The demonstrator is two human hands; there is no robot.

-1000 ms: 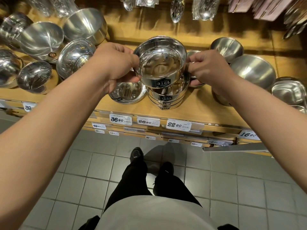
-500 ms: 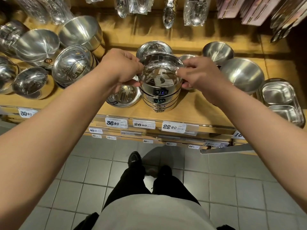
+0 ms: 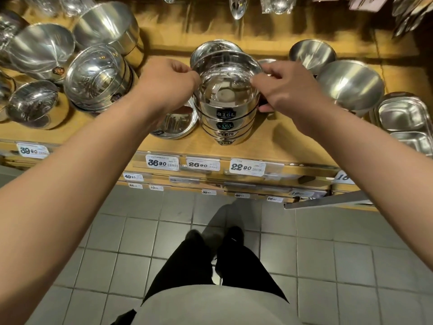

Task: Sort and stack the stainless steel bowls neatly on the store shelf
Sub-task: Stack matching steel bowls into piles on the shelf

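Where hands (image 3: 225, 87) pinch — round mirrored bowl (image 3: 226, 90)

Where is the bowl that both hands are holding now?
In the head view, the bowl sits mid-shelf on top of the stack, between the left hand and right hand, above the 22.90 price tag.

Silver top bowl (image 3: 228, 90) with dark label; tan wooden shelf (image 3: 281, 146), grey tiled floor (image 3: 328, 254)
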